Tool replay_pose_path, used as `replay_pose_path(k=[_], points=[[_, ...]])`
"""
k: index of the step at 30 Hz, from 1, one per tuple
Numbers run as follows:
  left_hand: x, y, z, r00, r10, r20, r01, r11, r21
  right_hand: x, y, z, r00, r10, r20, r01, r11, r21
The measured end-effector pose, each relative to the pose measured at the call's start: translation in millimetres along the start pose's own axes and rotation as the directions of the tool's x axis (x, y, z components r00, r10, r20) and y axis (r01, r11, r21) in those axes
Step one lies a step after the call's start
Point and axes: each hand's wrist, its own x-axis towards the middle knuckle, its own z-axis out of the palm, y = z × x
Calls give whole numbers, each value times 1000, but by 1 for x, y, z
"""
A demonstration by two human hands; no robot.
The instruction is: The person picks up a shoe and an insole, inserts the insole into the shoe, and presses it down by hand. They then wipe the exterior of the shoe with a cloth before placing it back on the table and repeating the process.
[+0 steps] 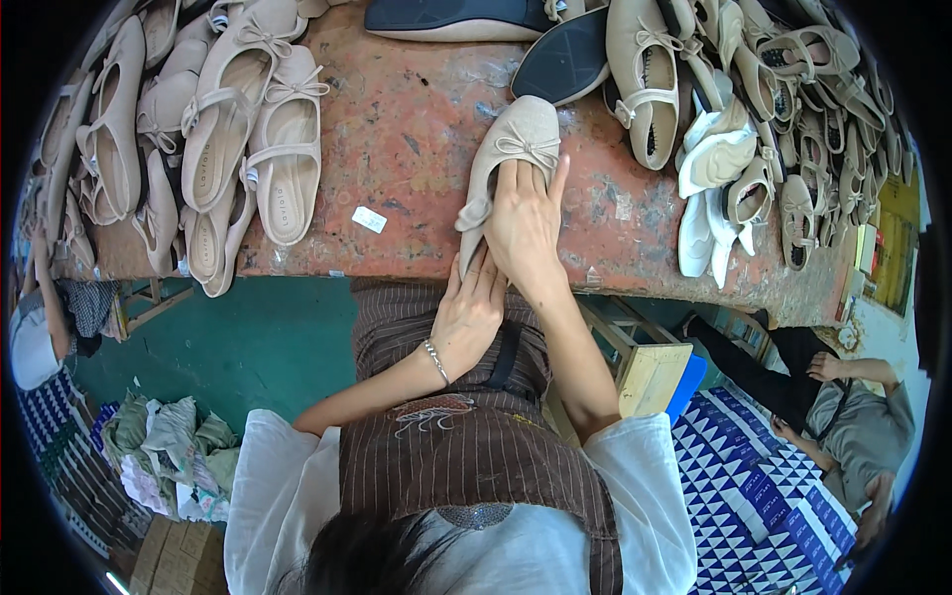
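A beige flat shoe [523,121] with a small bow points away from me at the table's front edge. The fingers of my right hand [526,223] reach into its opening, so their tips are hidden. My right thumb stays outside, along the shoe's right side. Below, my left hand [468,315], a chain bracelet on its wrist, has its fingers around the heel end. My hands partly cover the back of the shoe and its strap.
Worn red table [397,129] carries a white label [369,219]. Beige shoes [288,149] crowd its left side; more shoes [645,79] and white insoles [709,149] lie right. A wooden stool [650,377] stands below. Another person [858,426] sits at right by blue-and-white boxes [744,476].
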Motion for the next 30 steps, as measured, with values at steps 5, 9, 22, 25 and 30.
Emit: replay_pose_path(k=[5, 9, 22, 25, 30], points=[[-1, -1, 0, 999, 4, 33, -4, 1000, -2, -2, -2, -1, 998, 6, -57, -12, 996, -89], [5, -4, 0, 999, 31, 20, -30, 998, -47, 9, 10, 15, 989, -62, -135, 23, 961, -275], [57, 4, -38, 966, -144, -215, 137, 989, -49, 8, 69, -36, 921, -357, 156, 197, 773, 603], [61, -24, -73, 966, -249, -73, 208, 911, -355, 6, 143, -86, 957, 270, -107, -64, 556, 829], [12, -122, -219, 848, -71, -524, 81, 997, -3, 63, 261, -111, 564, 736, -374, -647, 675, 353]])
